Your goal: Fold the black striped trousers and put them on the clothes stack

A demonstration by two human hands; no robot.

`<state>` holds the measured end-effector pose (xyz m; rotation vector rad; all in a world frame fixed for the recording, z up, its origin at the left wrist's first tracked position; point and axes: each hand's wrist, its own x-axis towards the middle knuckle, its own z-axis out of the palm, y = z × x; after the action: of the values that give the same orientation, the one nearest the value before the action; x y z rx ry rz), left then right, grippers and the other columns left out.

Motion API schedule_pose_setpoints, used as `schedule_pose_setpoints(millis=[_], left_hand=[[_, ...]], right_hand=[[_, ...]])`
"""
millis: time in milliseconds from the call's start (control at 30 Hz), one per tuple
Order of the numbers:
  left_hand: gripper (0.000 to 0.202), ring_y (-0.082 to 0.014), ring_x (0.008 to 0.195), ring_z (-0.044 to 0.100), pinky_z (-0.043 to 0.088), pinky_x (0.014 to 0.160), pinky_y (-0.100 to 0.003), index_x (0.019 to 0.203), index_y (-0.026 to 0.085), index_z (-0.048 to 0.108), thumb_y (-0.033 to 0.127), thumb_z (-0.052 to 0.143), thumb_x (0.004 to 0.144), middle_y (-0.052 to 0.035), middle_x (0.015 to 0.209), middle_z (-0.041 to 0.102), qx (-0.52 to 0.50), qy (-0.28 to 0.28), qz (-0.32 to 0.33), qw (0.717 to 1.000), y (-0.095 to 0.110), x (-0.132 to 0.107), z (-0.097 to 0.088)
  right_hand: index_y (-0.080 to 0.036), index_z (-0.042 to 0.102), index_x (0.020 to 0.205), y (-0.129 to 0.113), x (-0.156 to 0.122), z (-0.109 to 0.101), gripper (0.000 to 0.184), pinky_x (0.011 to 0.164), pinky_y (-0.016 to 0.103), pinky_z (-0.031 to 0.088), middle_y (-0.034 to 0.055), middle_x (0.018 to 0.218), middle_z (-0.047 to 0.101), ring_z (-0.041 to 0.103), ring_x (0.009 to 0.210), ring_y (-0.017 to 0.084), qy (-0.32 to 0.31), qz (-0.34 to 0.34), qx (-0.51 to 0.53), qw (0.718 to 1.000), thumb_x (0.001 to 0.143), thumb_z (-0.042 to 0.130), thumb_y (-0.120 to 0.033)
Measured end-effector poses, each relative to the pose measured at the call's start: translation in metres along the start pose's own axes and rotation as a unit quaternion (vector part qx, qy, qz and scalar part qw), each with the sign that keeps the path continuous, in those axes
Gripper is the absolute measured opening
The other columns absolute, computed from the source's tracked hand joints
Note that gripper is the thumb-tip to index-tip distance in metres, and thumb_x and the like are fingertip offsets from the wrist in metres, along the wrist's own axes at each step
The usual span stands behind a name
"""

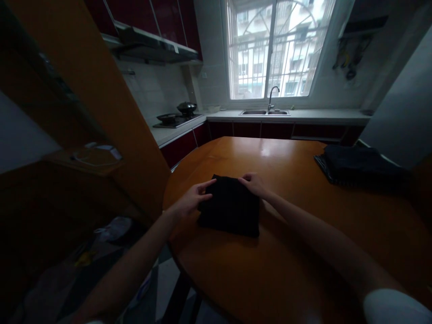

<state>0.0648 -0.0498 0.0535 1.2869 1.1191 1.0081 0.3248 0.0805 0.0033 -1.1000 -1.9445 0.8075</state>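
Observation:
A folded black cloth (229,209) lies on the round wooden table (286,252), near its left edge. My left hand (191,199) rests on the cloth's left side, fingers stretched out toward its far left corner. On the far right corner lies my right hand (254,183), its fingers flat on the fabric. Neither hand grips the cloth; both press on it from above.
A pile of dark folded clothes (357,165) sits at the table's right edge. Behind are a counter with a sink (265,112) and tap under a window, and a stove with a wok (186,108). A tall wooden cabinet (87,90) stands left; bags lie on the floor.

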Motion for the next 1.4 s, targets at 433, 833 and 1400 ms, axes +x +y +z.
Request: schedule_pose_setpoints(millis=[433,833,1400], left_hand=[[0.081,-0.0286,0.146,0.040,0.032,0.121,-0.048,0.152,0.027,0.046,0.016,0.076,0.077,-0.0099,0.161,0.039,0.031,-0.058,0.013,0.998,-0.030,-0.011,-0.007],[0.051,-0.0300,0.134,0.054,0.037,0.117,-0.044,0.135,0.020,0.063,0.033,0.069,0.085,-0.0105,0.145,0.056,0.370,0.045,0.095,0.923,-0.007,0.022,-0.030],[0.066,-0.0249,0.157,0.005,0.007,0.125,-0.053,0.162,0.016,0.022,0.048,0.029,0.104,-0.0094,0.169,0.011,0.630,-0.040,0.054,0.774,-0.056,0.046,0.052]], right_hand=[[-0.016,0.074,0.072,0.024,0.015,0.006,0.035,0.055,0.024,0.041,0.0034,0.068,0.070,0.061,0.063,0.015,-0.072,0.005,-0.025,0.997,0.083,0.066,-0.047],[-0.016,0.073,0.107,-0.032,-0.023,0.013,0.029,0.095,0.044,0.042,0.0165,0.115,0.070,0.060,0.110,0.031,0.064,-0.064,-0.290,0.953,0.097,0.049,-0.029],[-0.012,0.054,0.143,0.027,-0.043,-0.026,0.052,0.118,0.059,0.027,0.0183,0.156,0.044,0.034,0.149,0.032,-0.032,0.040,-0.296,0.954,0.105,0.025,-0.032]])
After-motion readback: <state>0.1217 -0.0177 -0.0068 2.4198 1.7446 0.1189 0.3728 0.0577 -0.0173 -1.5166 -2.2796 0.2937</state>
